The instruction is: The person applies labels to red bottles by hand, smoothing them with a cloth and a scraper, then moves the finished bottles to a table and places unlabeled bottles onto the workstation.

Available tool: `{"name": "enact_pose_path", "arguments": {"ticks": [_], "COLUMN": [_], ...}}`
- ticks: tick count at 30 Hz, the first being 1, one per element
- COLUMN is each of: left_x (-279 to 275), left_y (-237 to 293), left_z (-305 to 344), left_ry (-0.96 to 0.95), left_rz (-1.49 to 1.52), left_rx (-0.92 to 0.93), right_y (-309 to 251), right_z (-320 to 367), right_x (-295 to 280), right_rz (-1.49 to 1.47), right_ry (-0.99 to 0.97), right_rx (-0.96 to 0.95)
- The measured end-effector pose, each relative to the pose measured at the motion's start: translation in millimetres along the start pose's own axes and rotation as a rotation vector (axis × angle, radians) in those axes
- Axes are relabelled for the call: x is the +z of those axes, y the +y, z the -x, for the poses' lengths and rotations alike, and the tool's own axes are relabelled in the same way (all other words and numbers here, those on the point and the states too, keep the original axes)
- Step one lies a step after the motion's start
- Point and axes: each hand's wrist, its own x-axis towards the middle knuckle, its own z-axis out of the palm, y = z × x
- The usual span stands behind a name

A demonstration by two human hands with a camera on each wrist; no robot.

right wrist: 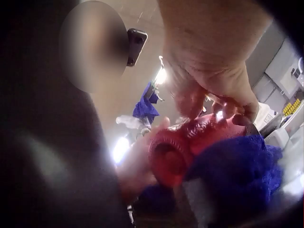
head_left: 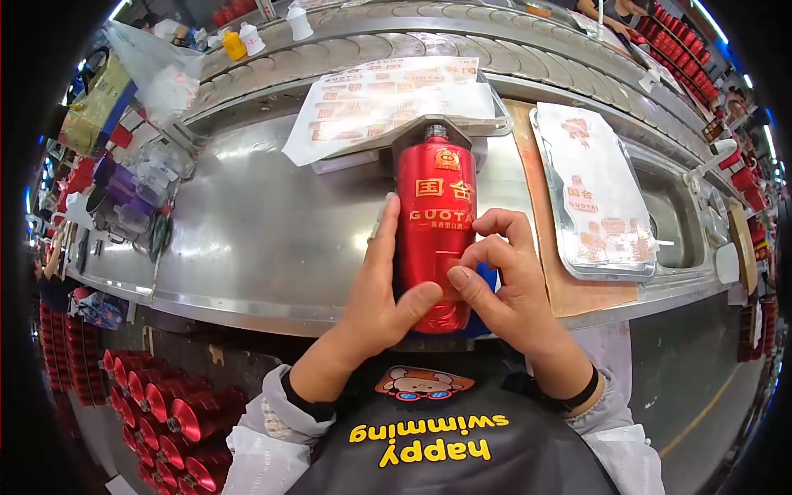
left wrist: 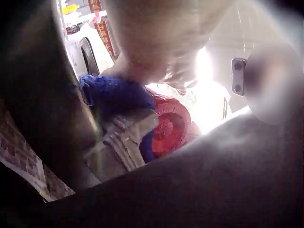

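Observation:
A glossy red bottle [head_left: 433, 239] with gold characters and lettering lies with its dark-tipped neck pointing away from me. My left hand [head_left: 381, 285] holds its left side, fingers along the edge and thumb over the lower front. At the lower right, my right hand [head_left: 513, 285] has bent fingers, with thumb and forefinger tips close together at the bottle's surface; I cannot tell whether they pinch something thin. Blue cloth [head_left: 487, 276] shows beneath the bottle. In the right wrist view, the round bottle base [right wrist: 168, 161] sits beside bunched blue cloth [right wrist: 237, 171].
Printed sheets [head_left: 388, 99] lie on a tray behind the bottle, and more sheets [head_left: 594, 190] cover a right-hand tray [head_left: 606, 271] near a sink [head_left: 672, 219]. A conveyor [head_left: 346, 54] runs along the back. Red bottles [head_left: 173, 412] are stacked at the lower left.

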Motion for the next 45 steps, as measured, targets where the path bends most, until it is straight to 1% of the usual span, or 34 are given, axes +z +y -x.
{"name": "enact_pose_path", "arguments": {"ticks": [2,4,8,11,13,14,16,19,20,22,23,26,29,31,35,38,41,44,45], "left_x": [5,8,4,6,9,10,11,12,12,13,14,17,17,17,16,17,12,12,11], "left_y": [4,5,4,7,9,9,9,7,7,8,9,13,10,10,13,11,5,10,10], "left_z": [3,2,1,-2,-4,-5,-5,-4,-3,-4,-4,-11,-13,-13,-14,-14,-10,-7,-7], "left_ry": [0.031,0.065,0.043,0.063,0.069,0.072,0.074,0.069,0.070,0.092,0.102,0.137,0.133,0.129,0.121,0.126,0.085,0.053,0.045], "left_rz": [-0.094,-0.165,-0.027,0.084,-0.037,-0.097,-0.072,-0.032,-0.018,0.115,0.181,0.175,-0.121,-0.031,0.121,0.181,0.017,-0.162,-0.148], "left_rx": [-0.042,-0.025,-0.076,-0.103,-0.080,-0.068,-0.076,-0.078,-0.077,-0.112,-0.129,-0.124,-0.112,-0.119,-0.141,-0.140,-0.106,-0.049,-0.068], "right_y": [0,1,13,17,18,22,32,32,34,37,37,35,36,35,38,38,34,34,34], "right_z": [1,0,0,2,3,3,5,8,9,8,8,9,10,10,11,11,12,16,16], "right_x": [3,4,2,1,0,1,3,1,2,3,3,2,0,-1,1,1,-3,-5,-5], "right_rz": [-0.004,-0.013,-0.116,-0.165,-0.205,-0.213,-0.229,-0.270,-0.260,-0.242,-0.262,-0.285,-0.257,-0.268,-0.271,-0.272,-0.233,-0.189,-0.189], "right_ry": [0.019,0.032,0.029,0.011,0.008,0.012,0.023,-0.005,-0.003,0.001,0.004,0.007,-0.004,-0.011,-0.001,-0.005,-0.025,-0.056,-0.057], "right_rx": [0.008,0.016,0.092,0.138,0.166,0.134,0.068,0.124,0.104,0.064,0.074,0.088,0.085,0.108,0.088,0.087,0.081,0.073,0.070]}}
